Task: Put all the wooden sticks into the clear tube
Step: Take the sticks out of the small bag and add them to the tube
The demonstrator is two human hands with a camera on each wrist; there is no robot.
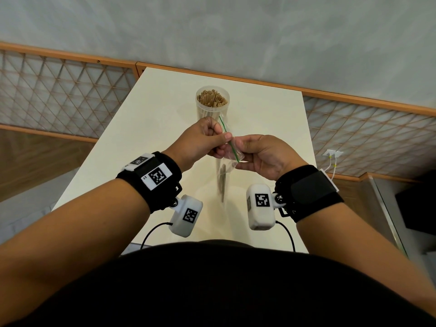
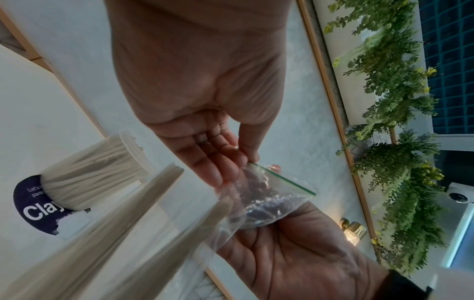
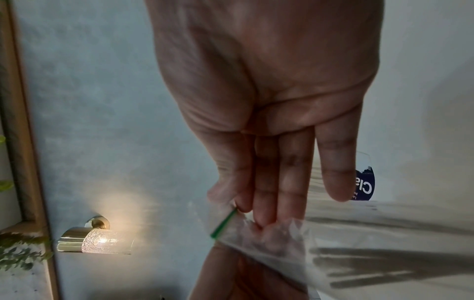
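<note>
A clear tube (image 1: 212, 103) packed with wooden sticks stands upright on the cream table (image 1: 271, 128), just beyond my hands. Both hands hold a clear zip bag (image 1: 228, 159) with a green seal line above the table. My left hand (image 1: 220, 140) pinches the bag's mouth on the left, and my right hand (image 1: 240, 148) pinches it on the right. A few wooden sticks (image 1: 223, 182) hang inside the bag below my hands. In the left wrist view the bag (image 2: 266, 194) is crumpled between the fingers, with the tube (image 2: 89, 172) behind it. The right wrist view shows the bag (image 3: 269, 239) and its sticks (image 3: 384, 263).
The table is narrow, with open floor past its left and right edges. A wall with a wooden rail runs behind its far edge. Wrist camera units (image 1: 186, 215) and their cables hang under my forearms near the table's front edge. A wall lamp (image 3: 94, 241) glows.
</note>
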